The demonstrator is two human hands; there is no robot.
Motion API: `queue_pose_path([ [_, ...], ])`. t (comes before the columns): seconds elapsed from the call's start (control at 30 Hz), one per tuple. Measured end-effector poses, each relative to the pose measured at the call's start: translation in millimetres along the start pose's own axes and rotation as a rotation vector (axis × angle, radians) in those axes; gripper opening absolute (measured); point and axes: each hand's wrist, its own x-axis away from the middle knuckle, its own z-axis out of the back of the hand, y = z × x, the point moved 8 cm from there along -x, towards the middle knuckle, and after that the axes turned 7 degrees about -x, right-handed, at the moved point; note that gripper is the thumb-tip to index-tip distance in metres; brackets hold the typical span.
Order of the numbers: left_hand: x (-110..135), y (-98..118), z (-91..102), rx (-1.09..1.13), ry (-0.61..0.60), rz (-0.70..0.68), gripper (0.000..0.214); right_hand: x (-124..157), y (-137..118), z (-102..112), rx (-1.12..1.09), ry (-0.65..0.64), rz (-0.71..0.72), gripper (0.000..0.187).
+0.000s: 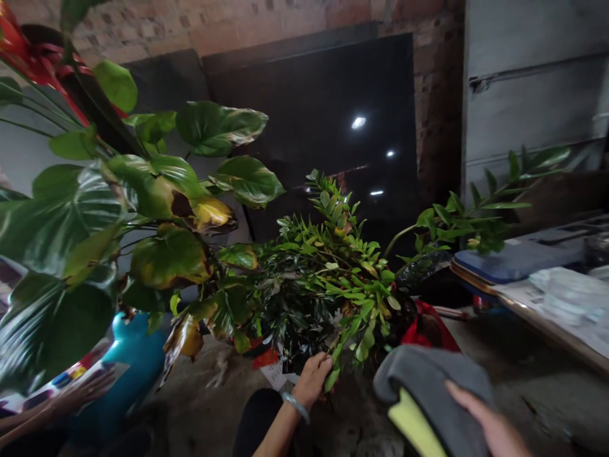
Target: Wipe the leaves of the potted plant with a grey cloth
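My left hand [311, 379], with a pale bangle at the wrist, reaches into the low stems of a bushy small-leaved green plant [328, 273]; its fingers are curled among the leaves, and what they grip is hidden. My right hand [490, 425] at the bottom right holds a grey cloth with a yellow underside [428, 393], thumb lying on top. The cloth hangs just right of the plant's base.
A large-leaved plant [143, 203] with yellowing leaves fills the left. A blue pot [130, 362] stands below it. A dark glossy panel [328, 127] leans on the brick wall. A cluttered table [547, 298] runs along the right; a red bag [428, 327] lies by the plant.
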Motion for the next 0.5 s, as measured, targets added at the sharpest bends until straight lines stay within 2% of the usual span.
queue_pose_path([
  [0.07,1,-1,-8.8,0.08,-0.03,0.034,0.043,-20,-40,9,-0.057,0.167,0.073,0.043],
  [0.1,1,0,-12.1,0.099,-0.033,0.037,0.045,-30,-57,5,-0.071,0.22,0.108,0.046],
  [0.17,3,3,-15.7,0.119,-0.023,0.045,0.047,-47,-77,-19,-0.039,0.223,0.172,0.046],
  [0.2,4,4,-16.3,0.128,-0.02,0.049,0.047,-51,-78,-35,-0.002,0.189,0.195,0.043],
  [0.27,6,8,-15.3,0.144,-0.017,0.041,0.048,-49,-60,-71,0.089,0.053,0.199,0.033],
  [0.37,8,11,-8.9,0.144,-0.006,0.016,0.048,-14,4,-104,0.182,-0.16,0.118,0.018],
  [0.43,8,10,-3.4,0.126,0.004,0.006,0.049,18,45,-107,0.214,-0.303,0.059,0.015],
  [0.5,8,8,1.0,0.105,0.008,-0.001,0.05,43,69,-96,0.224,-0.438,0.014,0.019],
])
